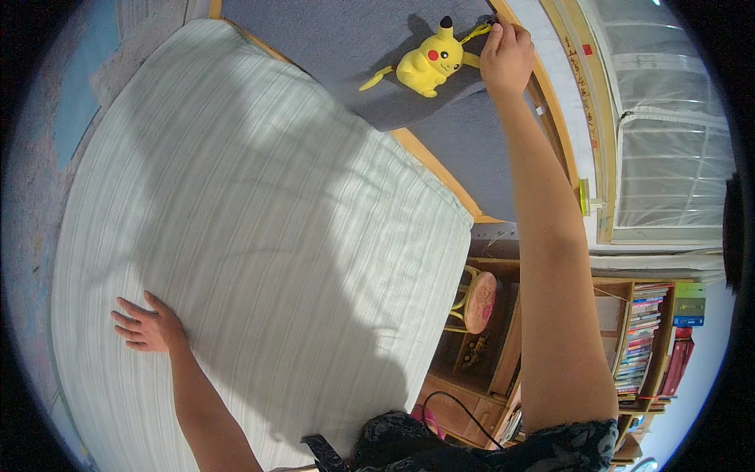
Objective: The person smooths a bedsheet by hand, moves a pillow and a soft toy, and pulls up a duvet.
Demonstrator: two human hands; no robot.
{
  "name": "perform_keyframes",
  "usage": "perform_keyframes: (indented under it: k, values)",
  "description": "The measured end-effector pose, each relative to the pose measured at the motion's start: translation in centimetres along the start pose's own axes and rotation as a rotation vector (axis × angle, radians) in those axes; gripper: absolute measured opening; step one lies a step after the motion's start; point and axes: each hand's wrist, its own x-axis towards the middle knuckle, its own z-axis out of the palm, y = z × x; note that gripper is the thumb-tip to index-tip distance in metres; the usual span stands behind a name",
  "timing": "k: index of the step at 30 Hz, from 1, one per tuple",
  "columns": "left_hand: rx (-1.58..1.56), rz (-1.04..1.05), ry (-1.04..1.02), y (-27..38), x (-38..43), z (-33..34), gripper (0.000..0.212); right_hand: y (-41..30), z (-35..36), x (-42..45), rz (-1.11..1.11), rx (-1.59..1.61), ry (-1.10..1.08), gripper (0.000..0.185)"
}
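Note:
A yellow Pikachu plush toy (429, 64) with red cheeks rests against the grey padded headboard (330, 35). From its head a yellow strap (475, 33) runs to the headboard's top edge. My right hand (508, 58) is up there, its curled fingers pinching the strap's end; the toy's other ear passes behind the hand. Far from the toy, my left hand (144, 326) lies palm down on the striped pale bed sheet (265, 236), fingers spread and holding nothing.
Wooden trim (436, 171) borders the headboard. Beyond the bed's right edge stand a round stool with a pink seat (481, 302) and a shelf of books (640, 342). A window with sheer covering (666, 171) is at the right. A black cable (463, 407) curves near my body.

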Motion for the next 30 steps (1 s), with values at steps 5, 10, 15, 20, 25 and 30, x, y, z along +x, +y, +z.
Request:
perform_keyframes:
  k: [5,10,15,20,25,30]
  values:
    - [0.021,-0.017,-0.045,0.1,0.1,-0.2,0.067,-1.4,0.2,-2.0,0.049,0.161,0.152,0.04]
    - [0.014,-0.005,-0.036,0.1,0.0,0.0,0.068,-1.4,-0.1,-3.0,0.033,0.26,0.141,0.049]
    - [0.004,-0.009,-0.041,0.4,-0.1,0.0,0.069,-2.2,-1.1,-4.6,0.039,0.267,0.166,0.06]
    - [0.024,-0.019,-0.031,-0.7,0.8,-0.5,0.069,-8.4,-4.8,-15.8,-0.008,0.482,-0.078,0.06]
    - [-0.058,0.028,-0.021,-0.2,-0.8,1.1,0.07,-16.7,-14.1,-40.0,0.007,0.78,-0.791,0.064]
    - [-0.059,0.009,-0.028,0.5,-0.7,1.2,0.07,-23.6,-20.5,-51.2,0.09,0.628,-1.12,0.063]
